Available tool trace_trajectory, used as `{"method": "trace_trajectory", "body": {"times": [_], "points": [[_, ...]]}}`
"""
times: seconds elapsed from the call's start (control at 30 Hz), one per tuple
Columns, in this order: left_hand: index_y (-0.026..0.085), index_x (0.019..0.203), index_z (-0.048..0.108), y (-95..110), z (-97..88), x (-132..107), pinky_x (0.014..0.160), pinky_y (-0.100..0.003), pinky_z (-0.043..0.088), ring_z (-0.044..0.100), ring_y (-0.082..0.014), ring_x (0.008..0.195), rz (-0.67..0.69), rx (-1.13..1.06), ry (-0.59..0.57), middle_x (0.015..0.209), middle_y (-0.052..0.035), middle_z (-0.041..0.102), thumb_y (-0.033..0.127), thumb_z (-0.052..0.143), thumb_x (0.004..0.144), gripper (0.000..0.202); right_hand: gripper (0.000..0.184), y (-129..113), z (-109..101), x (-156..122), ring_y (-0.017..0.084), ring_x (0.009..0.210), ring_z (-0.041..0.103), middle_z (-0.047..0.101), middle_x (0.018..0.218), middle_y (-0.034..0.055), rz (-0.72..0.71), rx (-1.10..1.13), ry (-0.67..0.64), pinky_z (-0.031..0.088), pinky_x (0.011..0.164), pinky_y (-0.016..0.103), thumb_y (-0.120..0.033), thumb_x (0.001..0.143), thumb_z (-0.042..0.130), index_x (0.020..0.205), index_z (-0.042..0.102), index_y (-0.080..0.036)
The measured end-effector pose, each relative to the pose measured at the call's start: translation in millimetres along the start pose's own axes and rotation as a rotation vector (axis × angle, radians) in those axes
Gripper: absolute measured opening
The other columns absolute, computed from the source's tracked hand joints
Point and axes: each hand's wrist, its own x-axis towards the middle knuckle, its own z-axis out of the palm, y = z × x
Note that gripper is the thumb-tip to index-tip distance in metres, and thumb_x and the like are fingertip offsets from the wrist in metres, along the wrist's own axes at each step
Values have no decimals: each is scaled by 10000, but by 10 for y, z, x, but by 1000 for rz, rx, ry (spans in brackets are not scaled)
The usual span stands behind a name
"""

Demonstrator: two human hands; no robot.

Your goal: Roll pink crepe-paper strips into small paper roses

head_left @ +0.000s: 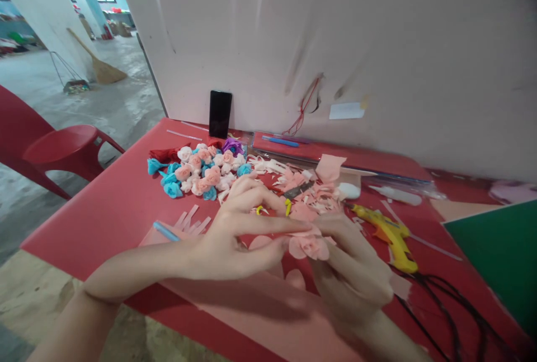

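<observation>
A pink paper rose [309, 246] is held between my two hands above the red table. My left hand [239, 227] reaches in from the left, its thumb and forefinger pinching the rose's petals. My right hand [352, 264] is closed around the rose's base from the other side, and its fingertips are partly hidden. Below the hands lie loose round pink petals [295, 280] and a large pink paper sheet [268, 311]. Just beyond are yellow-handled scissors [298, 189] among pink paper scraps [321, 200].
Finished paper roses [201, 169] in pink, white, blue, red and purple are heaped at the back left. A yellow glue gun [392, 233] with black cords lies right, near a white glue bottle [396, 194]. A phone [220, 114] leans on the wall. A red chair [62, 144] stands left.
</observation>
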Motion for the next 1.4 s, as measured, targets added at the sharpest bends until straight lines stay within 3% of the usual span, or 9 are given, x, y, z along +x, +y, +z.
{"method": "trace_trajectory", "body": {"times": [0.17,0.33,0.47,0.63,0.8,1.03,1.13,1.27,1.4], "points": [[143,771,703,-15,53,-16,742,-339,452,529,-144,736,34,6,55,763,-61,620,158,550,829,164,191,-16,15,24,124,643,496,543,682,11,40,6,23,397,544,267,-18,810,512,723,528,-187],[126,788,716,-40,39,-14,792,-339,450,537,-146,773,14,-38,-4,787,-70,621,132,591,810,127,200,-30,19,33,109,602,490,527,666,-5,116,66,10,398,527,248,-17,803,520,716,541,-195],[159,817,735,-56,64,-33,800,-348,449,537,-143,780,-119,-191,-42,814,-64,590,165,570,842,167,190,-30,22,39,109,593,498,533,660,-10,178,144,14,409,530,243,-45,803,546,702,570,-203],[289,908,741,-53,138,-89,818,-341,466,541,-149,844,-326,-465,-18,836,-42,552,221,578,850,185,189,-43,29,62,138,698,558,594,740,6,270,194,27,452,602,263,-80,805,569,672,593,-212],[304,846,754,-38,171,-108,857,-356,457,520,-156,873,-500,-607,15,864,-44,522,236,625,815,149,208,-83,40,93,146,646,607,665,735,-12,361,264,15,495,581,263,-87,813,567,809,678,-263],[291,782,763,-63,225,-104,918,-387,424,503,-163,887,-563,-706,80,867,-45,504,300,655,788,109,228,-117,66,57,157,615,627,682,744,-11,504,249,78,519,543,274,-168,806,606,988,647,-299],[272,747,764,-65,223,-99,956,-388,399,499,-156,895,-577,-722,83,878,-41,501,270,660,782,109,192,-123,62,57,132,612,594,666,720,-29,473,208,70,495,563,256,-138,803,607,913,664,-285],[258,748,763,-48,182,-77,859,-315,457,513,-124,823,-618,-734,66,819,-22,506,176,667,761,127,137,-115,49,79,109,593,554,635,667,-40,454,200,56,461,552,237,-124,802,606,781,659,-249],[255,775,760,-40,153,-58,721,-264,487,534,-106,733,-684,-736,21,739,-7,556,112,655,749,179,120,-111,57,96,113,637,572,638,707,-31,472,195,68,469,589,243,-139,797,618,762,665,-244]]}}
